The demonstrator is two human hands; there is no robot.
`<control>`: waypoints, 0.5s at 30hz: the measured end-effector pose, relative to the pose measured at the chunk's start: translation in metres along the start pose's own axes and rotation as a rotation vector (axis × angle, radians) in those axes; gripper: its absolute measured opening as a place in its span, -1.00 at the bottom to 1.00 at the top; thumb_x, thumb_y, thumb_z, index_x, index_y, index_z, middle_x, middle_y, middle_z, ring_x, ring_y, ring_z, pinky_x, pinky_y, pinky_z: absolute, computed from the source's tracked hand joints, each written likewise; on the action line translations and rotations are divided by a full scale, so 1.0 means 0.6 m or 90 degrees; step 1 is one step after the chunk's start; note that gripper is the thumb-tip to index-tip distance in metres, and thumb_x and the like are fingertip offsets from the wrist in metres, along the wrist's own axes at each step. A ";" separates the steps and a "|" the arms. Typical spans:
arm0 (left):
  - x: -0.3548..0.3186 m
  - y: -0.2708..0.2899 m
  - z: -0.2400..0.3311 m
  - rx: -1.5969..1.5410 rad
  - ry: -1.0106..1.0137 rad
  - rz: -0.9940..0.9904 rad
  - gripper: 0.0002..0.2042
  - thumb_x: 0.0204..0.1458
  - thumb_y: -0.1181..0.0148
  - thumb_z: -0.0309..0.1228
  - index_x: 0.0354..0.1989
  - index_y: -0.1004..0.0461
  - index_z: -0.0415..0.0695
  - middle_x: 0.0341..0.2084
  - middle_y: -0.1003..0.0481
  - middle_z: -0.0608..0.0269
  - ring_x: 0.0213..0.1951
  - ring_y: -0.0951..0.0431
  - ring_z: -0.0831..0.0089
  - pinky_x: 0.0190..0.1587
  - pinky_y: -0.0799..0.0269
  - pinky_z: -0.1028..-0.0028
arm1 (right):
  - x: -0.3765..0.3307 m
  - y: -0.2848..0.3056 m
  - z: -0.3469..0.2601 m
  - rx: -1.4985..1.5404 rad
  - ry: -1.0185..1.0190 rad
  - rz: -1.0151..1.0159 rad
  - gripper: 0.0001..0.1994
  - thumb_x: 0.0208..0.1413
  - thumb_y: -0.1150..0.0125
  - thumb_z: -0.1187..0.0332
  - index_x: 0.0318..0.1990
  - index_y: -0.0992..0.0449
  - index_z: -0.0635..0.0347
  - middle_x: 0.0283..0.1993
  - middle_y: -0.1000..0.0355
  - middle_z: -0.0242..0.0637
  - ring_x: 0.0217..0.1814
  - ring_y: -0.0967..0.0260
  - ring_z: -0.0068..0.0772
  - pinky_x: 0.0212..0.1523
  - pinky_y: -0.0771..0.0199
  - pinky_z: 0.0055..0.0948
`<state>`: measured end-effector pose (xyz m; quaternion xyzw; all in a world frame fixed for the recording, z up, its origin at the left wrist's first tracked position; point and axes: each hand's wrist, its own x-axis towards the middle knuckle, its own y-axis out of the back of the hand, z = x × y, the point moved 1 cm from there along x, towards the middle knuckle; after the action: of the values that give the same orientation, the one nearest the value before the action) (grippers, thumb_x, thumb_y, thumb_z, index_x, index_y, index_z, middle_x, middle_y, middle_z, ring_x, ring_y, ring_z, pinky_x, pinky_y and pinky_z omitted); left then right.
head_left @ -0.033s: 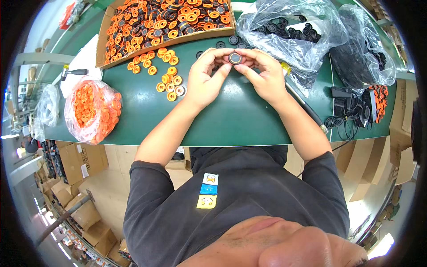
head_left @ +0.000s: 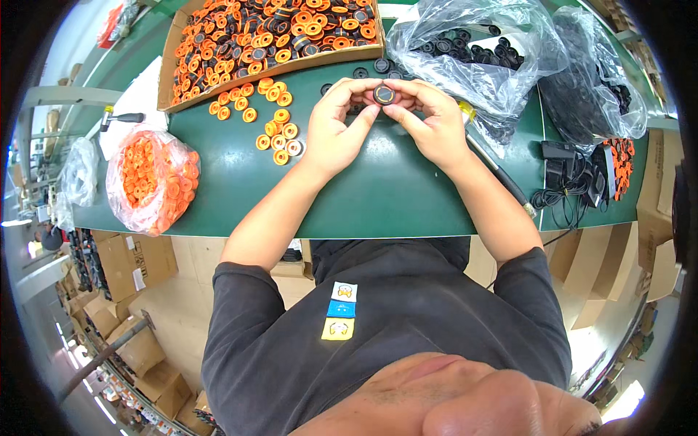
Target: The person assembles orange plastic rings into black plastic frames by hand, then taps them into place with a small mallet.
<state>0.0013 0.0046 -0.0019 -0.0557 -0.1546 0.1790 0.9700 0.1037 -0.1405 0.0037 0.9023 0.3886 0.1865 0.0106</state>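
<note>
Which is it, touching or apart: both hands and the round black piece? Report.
Touching. In the head view, the left hand and right hand pinch the black piece.

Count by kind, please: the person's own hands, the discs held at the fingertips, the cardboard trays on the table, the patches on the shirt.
Left hand and right hand: 2
Disc: 1
Tray: 1
Patches: 3
Total: 7

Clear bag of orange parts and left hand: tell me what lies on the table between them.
In the head view, a cluster of loose orange rings lies on the green table between the clear bag and left hand.
</note>
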 end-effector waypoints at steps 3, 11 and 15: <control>0.004 0.003 0.008 0.156 -0.034 0.012 -0.73 0.08 -0.26 -0.59 -0.03 -0.53 -0.24 -0.25 -0.47 0.22 -0.13 -0.53 0.46 0.01 -0.47 0.46 | -0.001 0.000 0.006 -0.042 0.047 -0.016 -0.65 0.07 -0.32 0.60 0.05 -0.57 0.31 -0.17 -0.52 -0.24 -0.21 -0.50 -0.49 -0.16 -0.53 -0.52; 0.006 0.004 0.014 0.369 -0.229 0.022 -0.78 -0.07 -0.37 -0.57 -0.24 -0.51 -0.20 -0.20 -0.54 0.10 -0.12 -0.57 0.20 -0.01 -0.48 0.31 | 0.003 -0.002 0.004 -0.176 0.199 -0.017 -0.67 0.04 -0.28 0.60 0.01 -0.57 0.34 -0.20 -0.51 -0.18 -0.31 -0.50 -0.39 -0.26 -0.52 -0.49; 0.004 0.011 0.018 0.403 -0.251 0.018 -0.75 -0.06 -0.36 -0.59 -0.18 -0.51 -0.20 -0.21 -0.56 0.11 -0.11 -0.58 0.21 -0.03 -0.49 0.33 | -0.002 -0.008 -0.007 -0.108 0.142 0.020 -0.73 0.05 -0.30 0.60 -0.05 -0.58 0.34 -0.16 -0.50 -0.18 -0.31 -0.51 -0.42 -0.27 -0.53 -0.49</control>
<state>-0.0020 0.0124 0.0079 0.2804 -0.2749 0.2389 0.8881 0.0982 -0.1382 0.0066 0.8778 0.3560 0.3180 0.0406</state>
